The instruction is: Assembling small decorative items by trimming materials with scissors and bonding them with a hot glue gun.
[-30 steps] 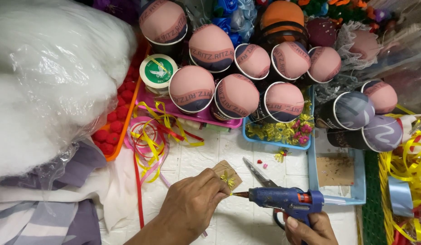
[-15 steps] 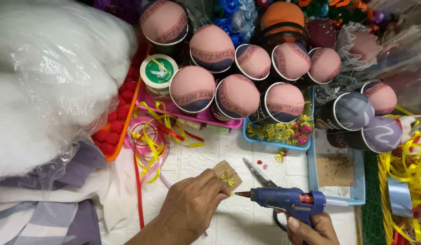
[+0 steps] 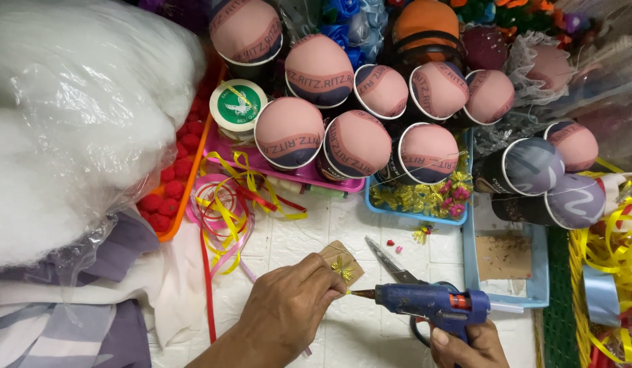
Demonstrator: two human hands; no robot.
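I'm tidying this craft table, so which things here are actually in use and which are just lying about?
In use: left hand, gold ribbon flower, brown card, right hand, blue glue gun.
Lying about: scissors, ribbon tangle, stuffing bag, fabric-topped cups.

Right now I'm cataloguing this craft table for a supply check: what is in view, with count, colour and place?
stuffing bag: one, white in clear plastic, left
pompoms: many, red, orange tray beside the bag
fabric-topped cups: over a dozen, mostly pink, some purple or orange, across the top
tape roll: one, green and white, upper middle
ribbons: tangle, yellow, red, pink, centre left
scissors: one, metal, centre
cardboard tag: one, brown, by the fingers
glue gun: one, blue
left hand: pinches the tag
right hand: grips the gun
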